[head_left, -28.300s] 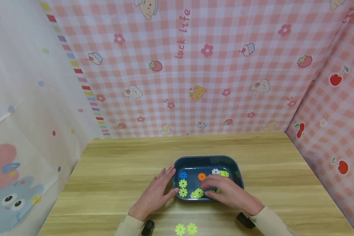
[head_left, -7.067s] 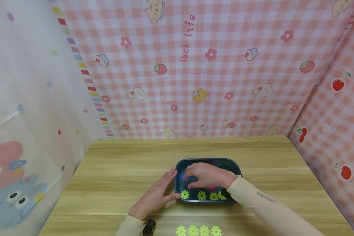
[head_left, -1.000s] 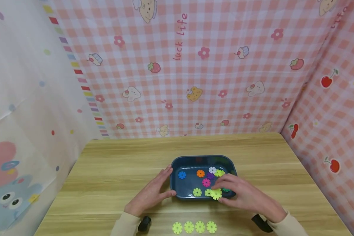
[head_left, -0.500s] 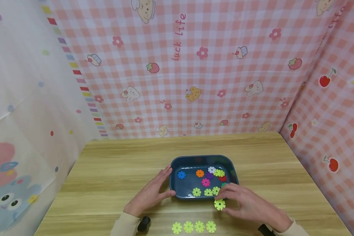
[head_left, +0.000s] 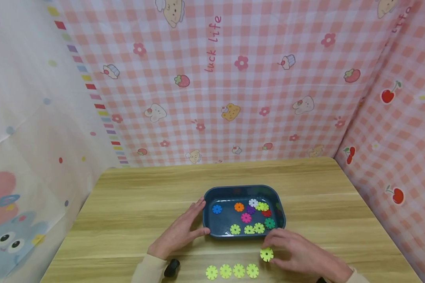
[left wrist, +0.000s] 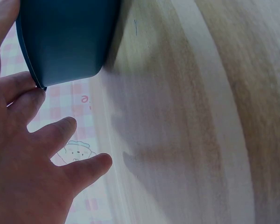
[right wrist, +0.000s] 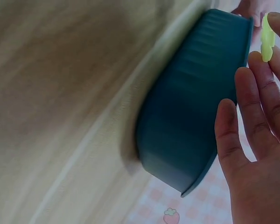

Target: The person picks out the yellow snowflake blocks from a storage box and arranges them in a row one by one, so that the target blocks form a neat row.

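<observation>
In the head view my right hand [head_left: 293, 248] pinches a yellow-green notched plastic disc [head_left: 267, 254] between thumb and fingers, just in front of the tray. The right wrist view shows that disc [right wrist: 268, 38] edge-on at the fingertips. My left hand [head_left: 180, 233] touches the left end of the dark blue tray [head_left: 212, 229], thumb near its front corner. Seen from the left wrist, the fingers of that hand [left wrist: 32, 154] are spread, some at the tray rim. A row of several yellow-green discs [head_left: 225, 271] lies on the table before me.
Inside the tray are a blue disc [head_left: 217, 209], an orange disc [head_left: 239, 207], a pink disc [head_left: 246, 217], a green disc [head_left: 270, 223] and several others, some yellow-green. The wooden table [head_left: 156, 188] meets a pink checked cloth [head_left: 212, 90] at the back.
Over the last second my right hand has carried the yellow-green disc out over the tray's front edge, toward the row. The left hand stays at the tray. The row has grown since the oldest frame.
</observation>
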A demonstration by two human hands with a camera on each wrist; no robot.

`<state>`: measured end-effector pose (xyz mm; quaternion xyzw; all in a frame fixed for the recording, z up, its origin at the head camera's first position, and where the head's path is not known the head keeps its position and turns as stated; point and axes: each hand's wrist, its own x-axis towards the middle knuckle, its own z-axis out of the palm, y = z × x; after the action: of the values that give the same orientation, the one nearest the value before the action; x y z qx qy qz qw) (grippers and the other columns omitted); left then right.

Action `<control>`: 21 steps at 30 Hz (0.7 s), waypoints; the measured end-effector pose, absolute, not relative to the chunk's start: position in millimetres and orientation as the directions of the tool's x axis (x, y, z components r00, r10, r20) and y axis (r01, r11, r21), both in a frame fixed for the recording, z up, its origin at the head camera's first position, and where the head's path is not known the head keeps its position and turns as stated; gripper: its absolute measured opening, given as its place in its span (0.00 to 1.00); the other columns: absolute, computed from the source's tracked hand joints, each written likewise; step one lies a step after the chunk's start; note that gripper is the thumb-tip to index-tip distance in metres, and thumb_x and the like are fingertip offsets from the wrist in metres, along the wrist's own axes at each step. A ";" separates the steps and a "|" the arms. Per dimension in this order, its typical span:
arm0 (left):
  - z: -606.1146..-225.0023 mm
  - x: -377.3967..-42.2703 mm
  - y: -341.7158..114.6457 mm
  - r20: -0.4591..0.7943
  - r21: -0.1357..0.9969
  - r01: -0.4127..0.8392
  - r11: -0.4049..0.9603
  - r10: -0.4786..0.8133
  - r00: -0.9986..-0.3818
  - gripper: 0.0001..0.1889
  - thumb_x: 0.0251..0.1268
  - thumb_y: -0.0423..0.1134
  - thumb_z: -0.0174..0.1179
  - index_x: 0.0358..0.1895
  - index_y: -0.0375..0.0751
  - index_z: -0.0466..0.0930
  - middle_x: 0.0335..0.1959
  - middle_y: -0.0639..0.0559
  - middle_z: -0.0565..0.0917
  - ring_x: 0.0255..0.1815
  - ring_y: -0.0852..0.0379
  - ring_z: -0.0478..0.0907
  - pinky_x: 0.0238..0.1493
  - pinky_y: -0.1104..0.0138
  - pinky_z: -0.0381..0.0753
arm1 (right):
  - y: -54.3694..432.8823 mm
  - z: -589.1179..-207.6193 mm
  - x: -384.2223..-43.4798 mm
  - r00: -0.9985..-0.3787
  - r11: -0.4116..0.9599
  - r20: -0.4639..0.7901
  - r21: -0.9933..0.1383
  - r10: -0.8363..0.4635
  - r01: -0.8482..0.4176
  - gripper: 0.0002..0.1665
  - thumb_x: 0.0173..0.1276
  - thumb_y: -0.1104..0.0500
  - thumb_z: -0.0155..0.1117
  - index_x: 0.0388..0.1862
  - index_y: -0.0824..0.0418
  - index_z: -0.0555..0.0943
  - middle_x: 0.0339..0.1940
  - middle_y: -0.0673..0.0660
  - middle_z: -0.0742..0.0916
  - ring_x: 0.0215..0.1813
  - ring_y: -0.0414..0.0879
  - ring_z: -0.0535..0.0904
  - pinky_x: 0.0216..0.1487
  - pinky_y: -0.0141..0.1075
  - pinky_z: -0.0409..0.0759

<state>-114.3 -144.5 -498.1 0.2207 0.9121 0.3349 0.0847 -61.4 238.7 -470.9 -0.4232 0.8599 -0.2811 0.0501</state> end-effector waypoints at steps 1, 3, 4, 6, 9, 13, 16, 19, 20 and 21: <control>-498.1 -114.3 -144.5 -0.010 0.651 0.342 0.678 0.458 -0.889 0.45 0.71 0.56 0.65 0.84 0.47 0.54 0.86 0.51 0.51 0.84 0.39 0.48 0.78 0.41 0.57 | 239.0 -472.0 -61.2 -0.635 0.481 0.145 -0.532 -0.759 -0.697 0.15 0.74 0.49 0.70 0.56 0.46 0.86 0.53 0.39 0.83 0.52 0.35 0.78 0.54 0.35 0.85; -498.3 -114.2 -144.5 -0.014 0.653 0.338 0.678 0.457 -0.889 0.45 0.71 0.56 0.65 0.84 0.48 0.54 0.86 0.51 0.50 0.84 0.40 0.48 0.78 0.41 0.57 | 239.4 -474.6 -60.8 -0.633 0.480 0.125 -0.546 -0.764 -0.687 0.15 0.74 0.48 0.69 0.57 0.46 0.86 0.53 0.38 0.83 0.52 0.34 0.78 0.54 0.34 0.84; -498.4 -114.2 -144.5 -0.018 0.653 0.335 0.679 0.456 -0.890 0.45 0.71 0.56 0.65 0.84 0.48 0.54 0.86 0.51 0.50 0.84 0.40 0.48 0.78 0.41 0.57 | 239.5 -475.9 -60.6 -0.634 0.480 0.113 -0.556 -0.765 -0.679 0.15 0.74 0.48 0.69 0.57 0.45 0.86 0.53 0.38 0.83 0.52 0.34 0.78 0.54 0.34 0.84; -498.3 -114.0 -144.4 -0.025 0.655 0.330 0.680 0.455 -0.890 0.45 0.71 0.56 0.65 0.84 0.49 0.53 0.86 0.52 0.49 0.84 0.41 0.47 0.78 0.41 0.56 | 239.5 -478.3 -59.7 -0.640 0.489 0.078 -0.577 -0.765 -0.654 0.15 0.75 0.47 0.68 0.58 0.44 0.85 0.53 0.37 0.83 0.52 0.33 0.77 0.55 0.33 0.84; -498.6 -114.5 -144.7 -0.026 0.653 0.331 0.681 0.456 -0.889 0.45 0.71 0.57 0.65 0.84 0.48 0.53 0.86 0.52 0.49 0.84 0.41 0.47 0.78 0.41 0.56 | 239.5 -481.7 -58.5 -0.646 0.502 0.031 -0.601 -0.763 -0.622 0.15 0.75 0.45 0.67 0.58 0.43 0.85 0.53 0.36 0.82 0.51 0.33 0.77 0.54 0.33 0.83; -499.4 -115.0 -145.1 -0.026 0.650 0.331 0.684 0.456 -0.890 0.45 0.71 0.58 0.64 0.84 0.49 0.53 0.86 0.52 0.49 0.84 0.41 0.47 0.78 0.41 0.57 | 239.3 -485.9 -57.5 -0.654 0.514 -0.022 -0.637 -0.756 -0.574 0.14 0.75 0.43 0.66 0.57 0.40 0.85 0.52 0.35 0.81 0.50 0.32 0.75 0.51 0.31 0.82; -499.9 -114.9 -145.4 -0.026 0.649 0.331 0.684 0.455 -0.890 0.46 0.71 0.58 0.64 0.84 0.49 0.53 0.86 0.52 0.49 0.84 0.41 0.47 0.78 0.41 0.57 | 238.7 -488.4 -57.4 -0.656 0.515 -0.041 -0.656 -0.754 -0.551 0.14 0.76 0.42 0.65 0.56 0.38 0.84 0.51 0.34 0.80 0.49 0.32 0.74 0.49 0.29 0.82; -500.4 -115.2 -145.8 -0.015 0.649 0.340 0.681 0.458 -0.889 0.46 0.71 0.59 0.64 0.84 0.49 0.53 0.86 0.51 0.50 0.84 0.41 0.48 0.78 0.41 0.57 | 238.1 -490.4 -57.4 -0.653 0.511 -0.047 -0.665 -0.756 -0.544 0.14 0.76 0.41 0.65 0.56 0.39 0.84 0.50 0.34 0.81 0.48 0.32 0.74 0.46 0.29 0.81; -500.4 -115.2 -145.9 -0.013 0.649 0.342 0.679 0.459 -0.889 0.46 0.71 0.59 0.64 0.84 0.49 0.53 0.86 0.51 0.50 0.84 0.41 0.48 0.78 0.41 0.57 | 237.9 -491.2 -57.5 -0.651 0.510 -0.049 -0.667 -0.758 -0.543 0.15 0.76 0.41 0.65 0.57 0.39 0.84 0.50 0.34 0.81 0.48 0.32 0.74 0.46 0.28 0.80; -500.5 -115.1 -146.0 -0.010 0.649 0.344 0.678 0.459 -0.888 0.46 0.71 0.59 0.64 0.84 0.49 0.53 0.86 0.51 0.50 0.84 0.41 0.48 0.78 0.41 0.57 | 237.8 -492.2 -57.6 -0.647 0.508 -0.049 -0.667 -0.761 -0.546 0.15 0.76 0.41 0.65 0.57 0.40 0.84 0.50 0.34 0.81 0.48 0.32 0.74 0.45 0.28 0.80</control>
<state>-115.1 -146.0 -500.5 0.2202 0.9120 0.3352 0.0862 -57.6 237.8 -492.2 -0.3837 0.8513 -0.3147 0.1706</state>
